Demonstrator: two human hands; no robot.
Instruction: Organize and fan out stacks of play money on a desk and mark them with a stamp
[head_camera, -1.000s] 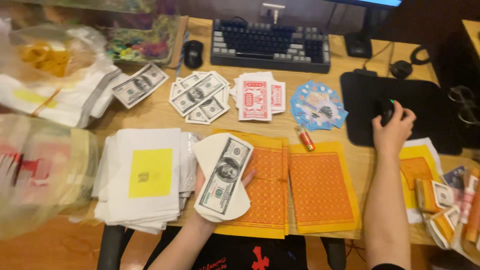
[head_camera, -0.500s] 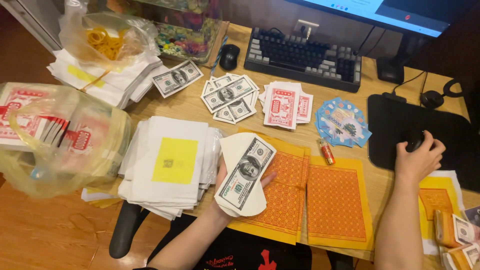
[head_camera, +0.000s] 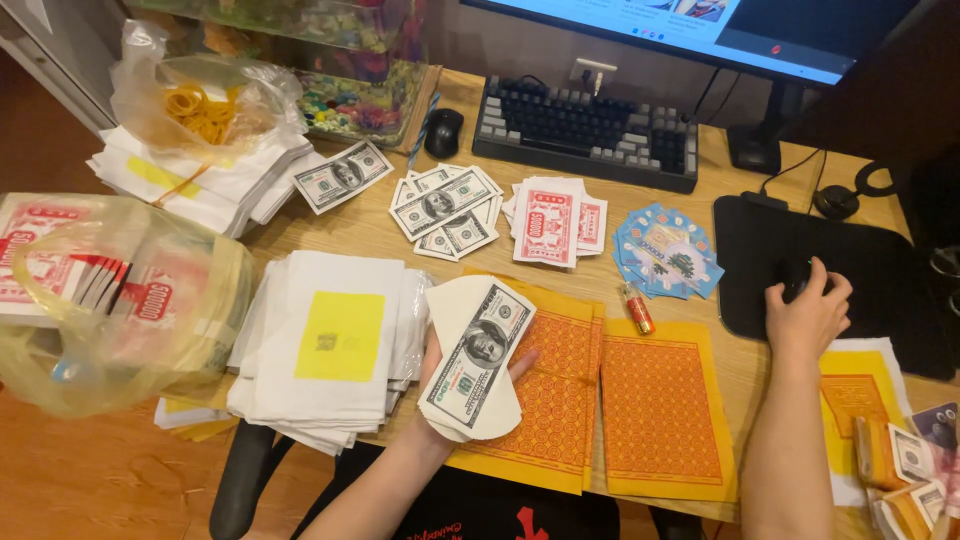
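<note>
On desk — left hand (head_camera: 440, 385) holds banknote (head_camera: 478, 355) | right hand (head_camera: 808, 318) on mouse (head_camera: 795, 280)

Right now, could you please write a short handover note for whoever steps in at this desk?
Left hand: palm up, holding a white sheet with a banknote-style slip on top, above the orange patterned sheets.
Right hand: resting on a computer mouse on the black mouse pad.
Nearby: stack of white sheets at left; more banknote-style slips, red slips and blue slips fanned near the keyboard.
Done: one slip laid on one sheet. Left: the sorted piles remain on the desk.
</note>
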